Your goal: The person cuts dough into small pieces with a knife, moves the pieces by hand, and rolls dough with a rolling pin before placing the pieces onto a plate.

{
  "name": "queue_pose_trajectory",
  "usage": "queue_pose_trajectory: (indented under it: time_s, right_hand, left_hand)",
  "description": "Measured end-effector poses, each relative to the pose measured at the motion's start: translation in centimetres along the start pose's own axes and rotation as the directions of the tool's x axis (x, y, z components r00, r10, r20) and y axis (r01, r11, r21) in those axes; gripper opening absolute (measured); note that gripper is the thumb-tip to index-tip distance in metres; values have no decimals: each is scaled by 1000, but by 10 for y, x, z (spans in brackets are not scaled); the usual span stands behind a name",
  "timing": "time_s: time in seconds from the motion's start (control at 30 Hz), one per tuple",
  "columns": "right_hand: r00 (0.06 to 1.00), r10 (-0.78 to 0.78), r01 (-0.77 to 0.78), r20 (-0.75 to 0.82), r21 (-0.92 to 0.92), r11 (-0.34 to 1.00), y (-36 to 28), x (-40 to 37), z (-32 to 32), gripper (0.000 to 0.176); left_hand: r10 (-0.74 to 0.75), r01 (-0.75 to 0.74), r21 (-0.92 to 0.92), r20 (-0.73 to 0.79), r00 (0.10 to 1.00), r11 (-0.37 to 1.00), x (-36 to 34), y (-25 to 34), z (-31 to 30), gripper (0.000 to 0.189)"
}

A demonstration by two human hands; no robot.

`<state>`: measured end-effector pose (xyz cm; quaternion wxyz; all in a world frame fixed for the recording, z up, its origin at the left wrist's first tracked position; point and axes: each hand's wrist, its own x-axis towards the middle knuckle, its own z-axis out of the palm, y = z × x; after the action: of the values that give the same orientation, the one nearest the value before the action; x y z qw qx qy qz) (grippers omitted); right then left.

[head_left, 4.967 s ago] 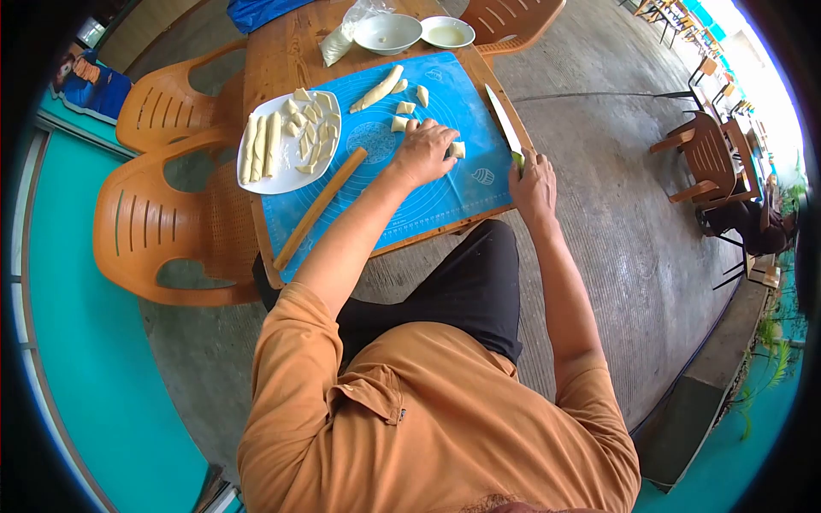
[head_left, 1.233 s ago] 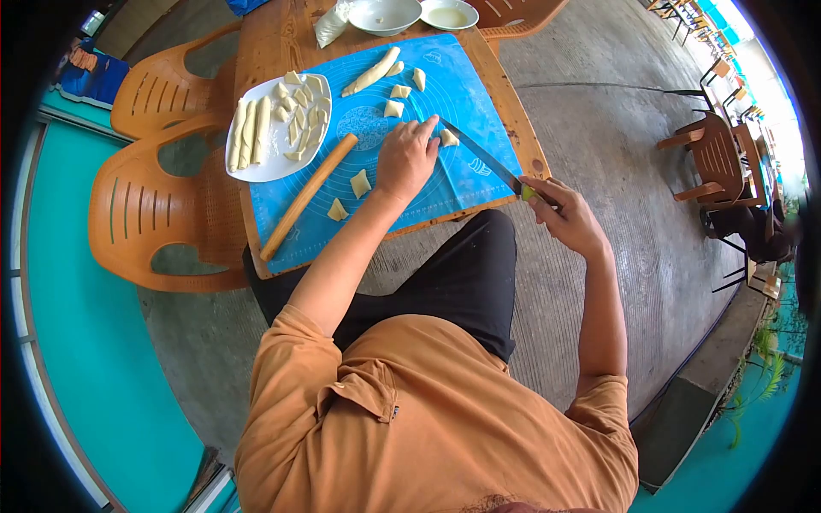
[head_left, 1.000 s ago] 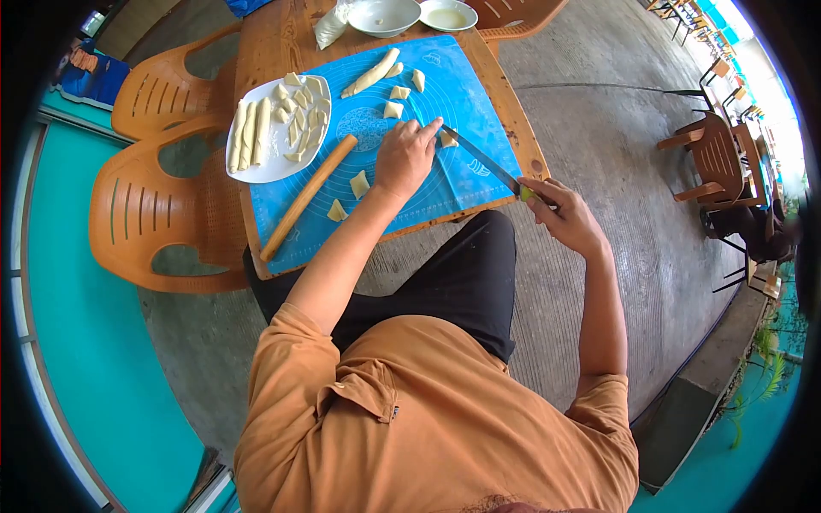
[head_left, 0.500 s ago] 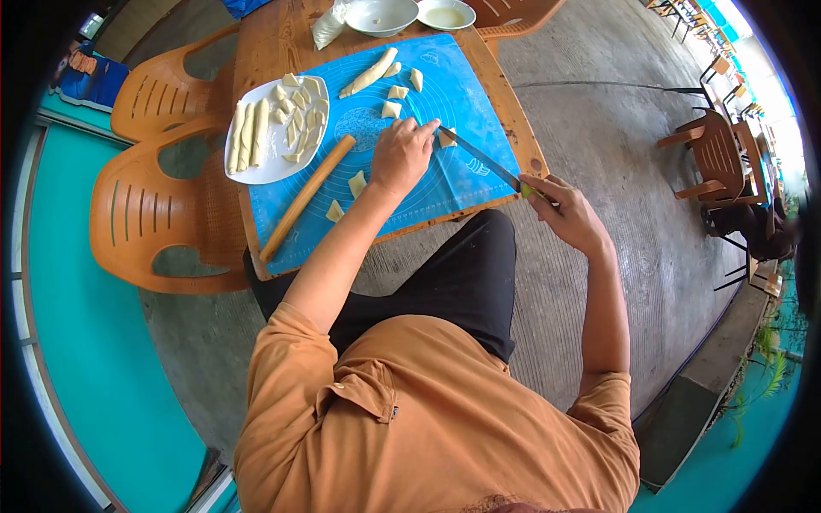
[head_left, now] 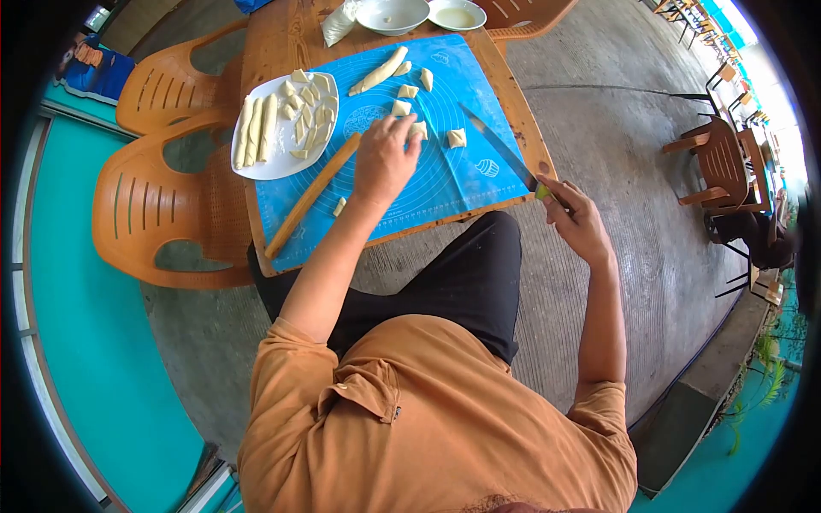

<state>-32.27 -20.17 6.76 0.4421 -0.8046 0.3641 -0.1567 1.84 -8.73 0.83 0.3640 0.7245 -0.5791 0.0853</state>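
Note:
My right hand is wrapped round the green-tipped handle of a knife, whose blade points up and left over the blue mat. My left hand is over the mat, its fingers beside a dough piece; whether they touch it is unclear. Another cut piece lies near the blade, and several more are farther up beside a dough roll. Left of my left hand lies a wooden rolling pin. A white plate holds dough rolls and many cut pieces.
Behind the mat on the wooden table are a plastic bag, a bowl and a dish of liquid. Orange chairs stand at the left. A person is partly visible at the far right.
My left hand has moved left and slightly down, away from the blade tip. The knife has shifted a little right, and the piece near its tip now shows fully.

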Motion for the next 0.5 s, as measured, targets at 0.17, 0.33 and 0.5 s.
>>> queue_pose_trajectory:
  time_s: [0.17,0.33,0.5]
  right_hand:
    - [992,107,-102,-70,70,992,7,-5,11,39]
    - [999,44,-43,-28,47,998,5,-7,14,39]
    - [1000,21,-21,20,-1,1000,-4,-7,7,38]
  left_hand:
    - [-64,63,79,14,998,995,-12,-21,-24,29]
    - [-109,108,30,59,992,994,-23,-13,-26,23]
    - [-62,64,-11,80,995,998,-30,-5,-12,20]
